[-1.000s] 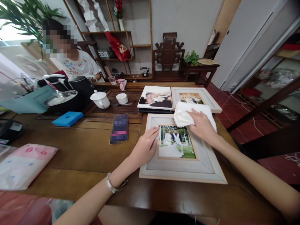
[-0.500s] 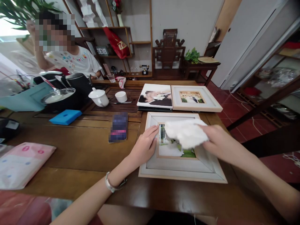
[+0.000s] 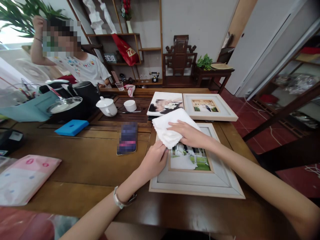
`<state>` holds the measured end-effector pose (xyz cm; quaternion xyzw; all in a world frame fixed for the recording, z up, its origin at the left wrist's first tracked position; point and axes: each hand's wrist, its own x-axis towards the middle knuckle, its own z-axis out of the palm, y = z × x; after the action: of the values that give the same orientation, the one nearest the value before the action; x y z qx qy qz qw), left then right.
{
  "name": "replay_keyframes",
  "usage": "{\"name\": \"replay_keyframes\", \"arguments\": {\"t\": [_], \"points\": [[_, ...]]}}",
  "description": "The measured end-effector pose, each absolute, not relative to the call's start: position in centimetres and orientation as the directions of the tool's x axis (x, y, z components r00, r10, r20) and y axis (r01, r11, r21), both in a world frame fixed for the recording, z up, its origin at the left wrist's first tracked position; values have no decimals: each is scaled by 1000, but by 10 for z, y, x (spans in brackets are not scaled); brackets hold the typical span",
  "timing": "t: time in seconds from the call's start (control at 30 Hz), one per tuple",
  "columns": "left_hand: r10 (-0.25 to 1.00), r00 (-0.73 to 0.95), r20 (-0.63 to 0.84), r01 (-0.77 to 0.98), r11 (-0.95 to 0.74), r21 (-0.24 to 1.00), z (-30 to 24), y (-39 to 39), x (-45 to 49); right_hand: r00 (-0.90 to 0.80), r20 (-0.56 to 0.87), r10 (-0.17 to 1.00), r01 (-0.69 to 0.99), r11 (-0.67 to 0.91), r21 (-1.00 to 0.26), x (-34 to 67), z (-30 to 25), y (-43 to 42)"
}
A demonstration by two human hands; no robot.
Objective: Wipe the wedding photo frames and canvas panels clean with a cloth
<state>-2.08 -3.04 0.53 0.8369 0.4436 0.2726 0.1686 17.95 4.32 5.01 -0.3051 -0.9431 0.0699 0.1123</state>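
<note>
Right hand (image 3: 191,135), fingers lightly curled over a soft cloth (image 3: 163,128), presses it onto the stiff, likely fragile frame (image 3: 197,181) lying on the table (image 3: 87,160); left hand (image 3: 153,160), fingers open, steadies its left rail, the safest hold.

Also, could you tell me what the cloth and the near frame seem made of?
White cloth: probably soft woven fabric, since it bunches and folds under the right hand. Near picture frame: likely wood, matt whitewashed finish, bare pale edge showing.

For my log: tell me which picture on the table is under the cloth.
The nearest framed picture: the white cloth, under the right hand, covers its top left corner. The other frame and print lie behind.
</note>
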Motion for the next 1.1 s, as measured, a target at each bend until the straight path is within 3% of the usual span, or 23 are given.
{"name": "replay_keyframes", "arguments": {"t": [0.3,0.4,0.53,0.67,0.87,0.97,1.1], "points": [[840,442,314,649,-541,535,-9,-27,-23,-592,114,798,795,601,-83,209,61,-27],[836,418,354,615,-548,567,-11,-26,-23,-577,8,816,809,573,-132,190,64,-69],[829,409,382,559,-558,613,-9,-24,-27,-723,-10,691,667,694,-273,170,64,-111],[805,438,400,501,-589,635,-9,-19,-33,-873,64,484,448,846,-289,177,62,-123],[804,435,406,528,-593,608,-8,-16,-32,-936,-29,352,321,812,-488,208,77,-114],[810,436,392,556,-585,590,-7,-18,-31,-912,-66,404,382,783,-490,221,84,-114],[802,460,381,569,-595,567,-5,-20,-31,-786,18,618,588,757,-285,250,79,-116]]}}
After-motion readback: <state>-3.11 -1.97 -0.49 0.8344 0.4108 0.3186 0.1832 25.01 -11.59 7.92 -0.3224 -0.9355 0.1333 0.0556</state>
